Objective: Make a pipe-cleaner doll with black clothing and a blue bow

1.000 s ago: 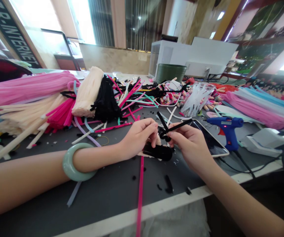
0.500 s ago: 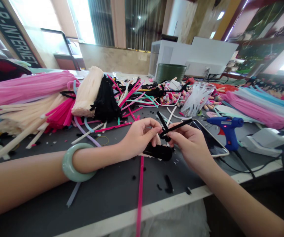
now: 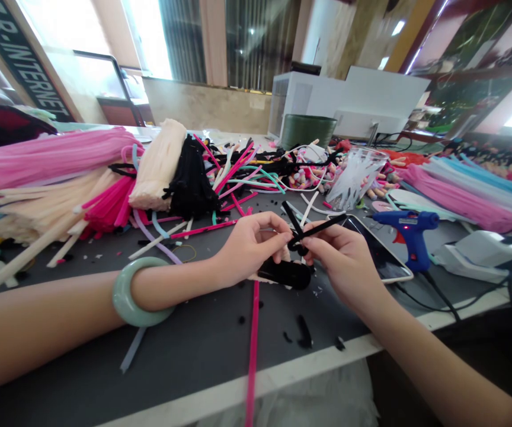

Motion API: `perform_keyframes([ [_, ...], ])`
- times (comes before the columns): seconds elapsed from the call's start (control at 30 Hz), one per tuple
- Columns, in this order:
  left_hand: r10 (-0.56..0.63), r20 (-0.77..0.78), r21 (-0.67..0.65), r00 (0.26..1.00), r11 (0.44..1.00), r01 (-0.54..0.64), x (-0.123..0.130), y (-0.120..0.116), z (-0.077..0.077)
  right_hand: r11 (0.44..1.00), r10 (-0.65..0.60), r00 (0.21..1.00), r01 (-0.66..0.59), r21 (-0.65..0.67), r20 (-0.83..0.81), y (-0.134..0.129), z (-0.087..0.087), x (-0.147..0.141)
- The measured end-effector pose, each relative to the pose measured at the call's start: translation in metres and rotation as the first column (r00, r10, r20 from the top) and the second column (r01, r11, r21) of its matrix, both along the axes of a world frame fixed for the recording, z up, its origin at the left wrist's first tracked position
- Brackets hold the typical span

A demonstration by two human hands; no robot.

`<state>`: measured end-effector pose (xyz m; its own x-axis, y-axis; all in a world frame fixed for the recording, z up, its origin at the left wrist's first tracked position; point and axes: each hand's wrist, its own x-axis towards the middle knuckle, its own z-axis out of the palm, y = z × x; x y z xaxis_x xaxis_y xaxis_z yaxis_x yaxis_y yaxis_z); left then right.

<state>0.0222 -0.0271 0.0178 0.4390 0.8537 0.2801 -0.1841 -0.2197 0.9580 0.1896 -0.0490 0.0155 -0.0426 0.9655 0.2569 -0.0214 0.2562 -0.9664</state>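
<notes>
Between my two hands is a black pipe cleaner, bent so that its two ends cross and stick up. My left hand pinches its left side; a pale green bangle circles that wrist. My right hand pinches the same piece from the right, thumb on top. Just below the fingers lies a thick black fuzzy piece with a pale edge, partly hidden by my left hand. A long pink pipe cleaner runs from beneath it over the table's front edge.
At right are a blue glue gun with its light lit, a phone and a white power strip. Pipe cleaner bundles in pink, cream and black lie at left. Black scraps dot the table.
Almost nothing differs. Both hands keep their pinch on the black pipe cleaner, with only very slight finger movement.
</notes>
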Motion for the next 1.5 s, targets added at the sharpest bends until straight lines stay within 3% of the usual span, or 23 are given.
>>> perform_keyframes([
  [0.87, 0.074, -0.003, -0.001, 0.997, 0.997, -0.074, -0.0003, 0.0016, -0.0014, 1.000, 0.008, 1.000, -0.008, -0.002, -0.013, 0.0000, -0.0001, -0.0003],
  [1.2, 0.044, 0.028, -0.060, 0.999, 0.997, -0.042, 0.0007, 0.0017, -0.0007, 1.000, -0.006, 1.000, 0.006, -0.006, 0.019, -0.0015, 0.0018, 0.0003],
  [1.5, 0.027, -0.007, -0.016, 1.000, 1.000, -0.027, 0.0004, 0.0020, -0.0009, 1.000, 0.000, 1.000, 0.000, 0.000, 0.020, -0.0016, 0.0035, -0.0009],
])
